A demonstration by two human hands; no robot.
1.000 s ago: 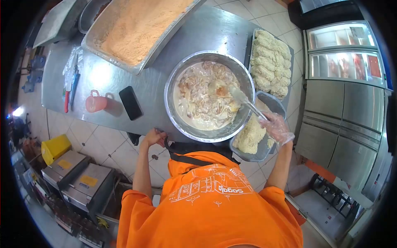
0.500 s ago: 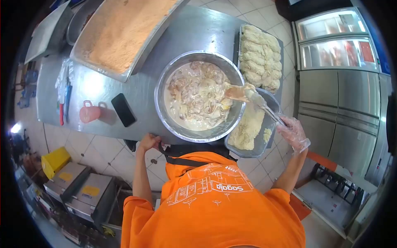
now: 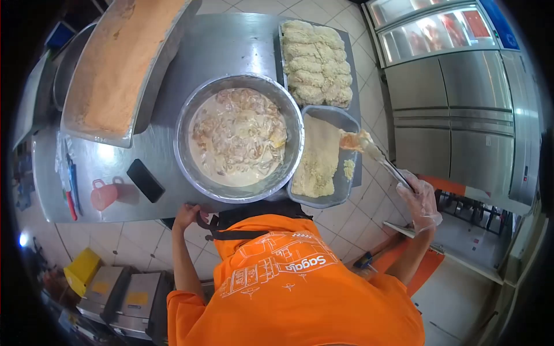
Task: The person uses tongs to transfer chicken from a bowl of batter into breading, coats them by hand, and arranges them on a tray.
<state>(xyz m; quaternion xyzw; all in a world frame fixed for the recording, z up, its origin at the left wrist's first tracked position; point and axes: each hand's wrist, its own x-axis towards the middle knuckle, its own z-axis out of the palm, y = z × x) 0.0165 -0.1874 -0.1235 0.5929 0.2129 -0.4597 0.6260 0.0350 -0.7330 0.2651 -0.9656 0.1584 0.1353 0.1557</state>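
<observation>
A thin clear glove covers my right hand (image 3: 418, 202), which is closed round the handle of metal tongs (image 3: 395, 173). The tongs grip a batter-coated piece of meat (image 3: 353, 141) over the right side of a grey tub (image 3: 344, 170) holding pale crumbs (image 3: 315, 155). Just left of the tub stands a large steel bowl (image 3: 180, 141) with meat in creamy batter (image 3: 239, 135). My bare left hand (image 3: 187, 215) is at the table's front edge by a black strap; its fingers are bent, and what they hold, if anything, is too small to make out.
Rows of crumbed pieces (image 3: 317, 63) fill a tray at the back right. A deep pan of orange-brown powder (image 3: 124, 63) stands at the back left. Nearer are a phone (image 3: 145, 180), a pink cup (image 3: 104, 195) and a red-handled knife (image 3: 71, 205) on the steel table (image 3: 231, 34).
The tongs and coated piece have moved right, from the bowl's rim to over the tub. The whole view has shifted and turned with my head. My left hand remains at the table edge.
</observation>
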